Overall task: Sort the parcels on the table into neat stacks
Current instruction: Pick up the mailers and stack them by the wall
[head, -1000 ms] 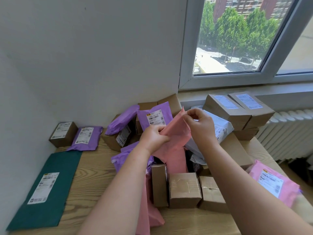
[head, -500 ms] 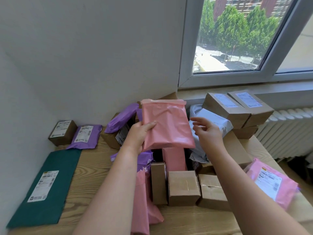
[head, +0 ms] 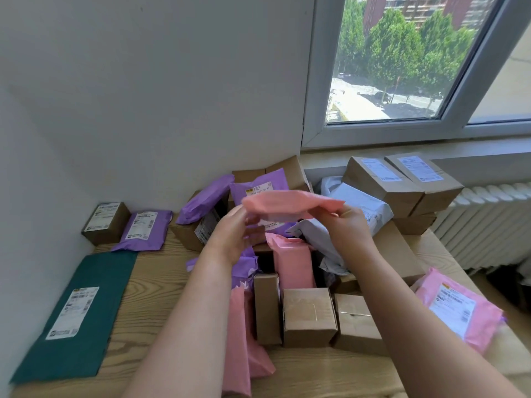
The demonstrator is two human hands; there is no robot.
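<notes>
I hold a salmon-pink mailer (head: 290,204) nearly flat, edge-on, above the middle of the pile. My left hand (head: 238,237) supports its left end from below, fingers spread. My right hand (head: 346,225) pinches its right end. Under it lie another pink mailer (head: 293,262), purple mailers (head: 258,188) and a grey-white bag (head: 359,202). Three small cardboard boxes (head: 309,314) stand in a row near the front edge. A long pink mailer (head: 237,340) lies under my left forearm.
A green mailer (head: 77,314) lies flat at the left of the wooden table (head: 161,282). A small box (head: 106,222) and a purple mailer (head: 145,229) sit by the wall. Stacked brown boxes (head: 402,182) stand at the right rear, a labelled pink mailer (head: 457,308) at the right edge, a radiator (head: 488,225) beyond.
The pink mailer, held upright facing me half a second ago, has tipped to nearly flat. My right hand, which had let go of it, now grips its right end again.
</notes>
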